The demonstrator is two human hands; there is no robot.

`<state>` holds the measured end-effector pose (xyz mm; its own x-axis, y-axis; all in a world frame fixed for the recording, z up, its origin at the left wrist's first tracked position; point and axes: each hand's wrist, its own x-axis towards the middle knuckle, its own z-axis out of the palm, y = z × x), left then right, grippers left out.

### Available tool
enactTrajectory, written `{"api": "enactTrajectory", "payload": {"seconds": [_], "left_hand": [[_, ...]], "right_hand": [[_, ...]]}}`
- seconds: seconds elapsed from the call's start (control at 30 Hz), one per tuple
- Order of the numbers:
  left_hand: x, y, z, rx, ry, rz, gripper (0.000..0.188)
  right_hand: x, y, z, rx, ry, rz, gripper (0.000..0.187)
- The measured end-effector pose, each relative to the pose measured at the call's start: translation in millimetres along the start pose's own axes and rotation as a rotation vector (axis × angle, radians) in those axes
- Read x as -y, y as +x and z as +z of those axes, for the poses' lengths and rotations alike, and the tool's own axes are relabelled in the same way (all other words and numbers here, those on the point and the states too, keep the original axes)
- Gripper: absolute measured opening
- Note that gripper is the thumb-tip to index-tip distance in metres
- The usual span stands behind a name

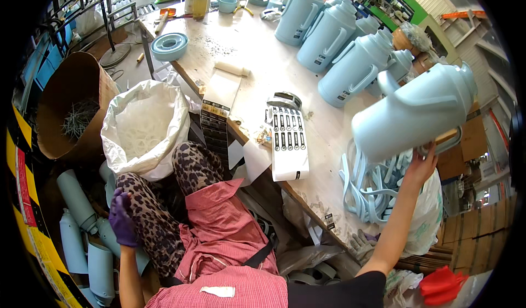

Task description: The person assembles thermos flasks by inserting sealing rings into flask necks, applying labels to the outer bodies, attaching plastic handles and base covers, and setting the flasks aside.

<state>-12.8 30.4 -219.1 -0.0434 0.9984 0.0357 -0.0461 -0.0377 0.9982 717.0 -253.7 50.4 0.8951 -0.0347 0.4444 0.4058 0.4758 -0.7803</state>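
Observation:
At the right, my bare right hand (423,168) grips a light-blue vacuum flask (413,113) from its near side. The flask tilts over the table, its top toward the right, and it hides part of my fingers. A pale loop (450,141) shows just beyond my fingertips; what it belongs to is unclear. My left hand (121,219), in a purple glove, is beside my left thigh with its fingers curled. Anything inside those fingers is hidden. Below the tilted flask lies a tangle of light-blue plastic strips (372,190).
Several upright light-blue flasks (327,36) stand at the back right of the table (257,45). A label sheet (289,138) lies mid-table. Left are a white sack (143,116) of clear rings, a cardboard drum (66,94) and flask bodies (101,272). A grey glove (362,245) lies at the near edge.

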Motion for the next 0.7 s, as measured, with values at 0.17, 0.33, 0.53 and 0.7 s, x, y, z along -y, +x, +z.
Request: {"api": "enactTrajectory", "payload": {"seconds": [0.17, 0.33, 0.53, 0.7], "left_hand": [[7.2, -9.3, -40.5, -0.175, 0.522, 0.159, 0.029], [38.1, -37.8, -80.5, -0.128, 0.928, 0.327, 0.026], [116.0, -41.4, -211.2, -0.391, 0.906, -0.604, 0.042], [132.7, -28.2, -298.8, 0.446, 2.165, -0.473, 0.052]], "right_hand": [[-133.9, 83.2, 17.4, -0.061, -0.284, -0.179, 0.046], [-271.3, 101.4, 47.1, 0.026, -0.889, 0.108, 0.04], [-286.1, 65.8, 84.7, 0.165, -1.139, -0.387, 0.037], [-206.0, -37.5, 124.9, 0.402, -0.92, -0.719, 0.036]]}}
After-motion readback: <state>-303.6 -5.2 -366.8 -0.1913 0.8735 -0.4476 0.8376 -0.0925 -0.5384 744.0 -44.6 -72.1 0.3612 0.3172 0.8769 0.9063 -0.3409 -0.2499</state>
